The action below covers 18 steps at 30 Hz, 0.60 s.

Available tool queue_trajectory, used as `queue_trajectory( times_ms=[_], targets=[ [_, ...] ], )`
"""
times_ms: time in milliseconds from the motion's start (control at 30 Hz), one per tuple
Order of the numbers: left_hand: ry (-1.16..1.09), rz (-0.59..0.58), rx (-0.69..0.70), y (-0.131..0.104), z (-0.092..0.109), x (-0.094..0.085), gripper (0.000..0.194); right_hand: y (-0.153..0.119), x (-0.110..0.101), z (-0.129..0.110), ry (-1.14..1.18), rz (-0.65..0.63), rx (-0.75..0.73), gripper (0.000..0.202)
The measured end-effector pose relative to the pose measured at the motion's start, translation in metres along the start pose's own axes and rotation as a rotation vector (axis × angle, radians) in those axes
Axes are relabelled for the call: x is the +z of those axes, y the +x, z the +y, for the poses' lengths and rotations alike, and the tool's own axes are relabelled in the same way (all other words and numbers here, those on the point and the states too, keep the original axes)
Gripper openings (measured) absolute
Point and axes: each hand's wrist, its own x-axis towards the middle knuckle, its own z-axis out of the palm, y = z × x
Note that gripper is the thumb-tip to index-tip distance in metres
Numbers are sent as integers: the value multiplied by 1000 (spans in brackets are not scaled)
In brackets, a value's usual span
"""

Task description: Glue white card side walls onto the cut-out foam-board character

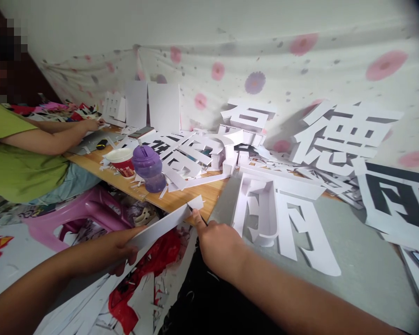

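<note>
Holds a white strip (165, 226) in the half-closed left hand (117, 249); grips a dark tool (204, 221) in the curled right hand (219, 244).

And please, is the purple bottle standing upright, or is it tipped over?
Upright: the purple bottle stands on the wooden table, with its lid uppermost and its body below.

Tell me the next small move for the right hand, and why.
Probably draw the thin dark tool lightly across the white strip: the right hand has its tip at the strip, near the far end, while the left hand grips the near end.
</note>
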Motion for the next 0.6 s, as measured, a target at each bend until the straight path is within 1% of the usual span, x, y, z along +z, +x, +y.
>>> queue_trajectory(
  times_ms=[67, 167, 367, 500, 600],
  targets=[
    [-66, -21, 3, 0, -1, -1, 74, 1, 2, 0, 1, -12, -3, 74],
    [-94, 16, 2, -1, -3, -2, 71, 1, 7, 2, 12, -29, -9, 74],
    [-129, 32, -5, 2, -5, 1, 73, 5, 20, 4, 40, -50, 17, 71],
    [-152, 13, 1, 2, -7, 1, 75, 6, 21, 4, 60, -52, 22, 71],
    [-195, -8, 1, 0, -7, 2, 72, 7, 20, 5, 81, -52, 26, 73]
  ],
)
